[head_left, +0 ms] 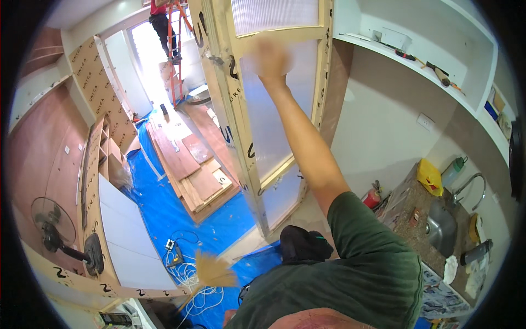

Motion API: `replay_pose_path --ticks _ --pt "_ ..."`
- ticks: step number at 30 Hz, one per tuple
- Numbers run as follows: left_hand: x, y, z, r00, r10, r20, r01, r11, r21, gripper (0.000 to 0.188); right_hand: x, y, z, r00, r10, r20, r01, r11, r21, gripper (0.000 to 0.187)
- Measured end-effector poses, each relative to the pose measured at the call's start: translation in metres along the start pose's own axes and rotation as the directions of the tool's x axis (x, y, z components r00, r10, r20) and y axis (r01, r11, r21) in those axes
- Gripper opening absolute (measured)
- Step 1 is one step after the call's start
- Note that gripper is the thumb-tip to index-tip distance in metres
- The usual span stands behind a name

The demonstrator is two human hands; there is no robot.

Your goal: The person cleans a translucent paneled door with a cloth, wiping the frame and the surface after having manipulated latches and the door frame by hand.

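My right arm stretches up and forward to a tall partition frame of pale wood with translucent panes. My right hand is at the crossbar below the ribbed upper pane. The hand is smeared, so its fingers and anything in them cannot be made out; whether it touches the pane is unclear. My left hand does not show; only a small patch of skin appears at the lower edge. Left of my body, a straw-coloured broom has its bristles raised, with its handle running down to the left.
Blue sheeting covers the floor, bearing stacked boards and a tangled white cord. A fan stands left. On the right are a sink and a shelf with tools. A person stands on an orange ladder far off.
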State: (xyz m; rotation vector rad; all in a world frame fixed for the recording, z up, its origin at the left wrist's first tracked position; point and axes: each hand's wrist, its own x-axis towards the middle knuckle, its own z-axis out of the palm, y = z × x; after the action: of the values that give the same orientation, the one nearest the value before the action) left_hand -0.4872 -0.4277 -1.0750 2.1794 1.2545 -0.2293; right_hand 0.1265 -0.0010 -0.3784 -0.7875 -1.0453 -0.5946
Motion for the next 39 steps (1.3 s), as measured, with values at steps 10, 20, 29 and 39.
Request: replay_pose_path --ticks 10,20,29,39 --pt "0.027 -0.001 -0.012 0.969 -0.219 0.116 0.244 0.759 -0.603 0.026 0.028 0.004 -0.012 0.979 0.065 0.196 -0.061 0.998 -0.028 0.018" --pt "0.024 -0.012 0.005 0.997 0.055 0.059 -0.062 0.989 0.131 0.026 0.018 0.013 -0.007 0.988 0.072 0.138 -0.08 0.995 0.054 0.018" --pt "0.038 -0.013 0.008 0.99 0.134 0.044 -0.138 0.986 0.092 0.02 0.025 -0.007 -0.011 0.961 0.172 0.216 -0.2 0.973 0.115 0.018" --pt "0.033 -0.008 0.019 0.988 0.092 -0.126 -0.101 0.992 -0.07 0.023 0.017 -0.001 -0.005 0.951 -0.286 0.115 0.305 0.923 -0.233 0.009"
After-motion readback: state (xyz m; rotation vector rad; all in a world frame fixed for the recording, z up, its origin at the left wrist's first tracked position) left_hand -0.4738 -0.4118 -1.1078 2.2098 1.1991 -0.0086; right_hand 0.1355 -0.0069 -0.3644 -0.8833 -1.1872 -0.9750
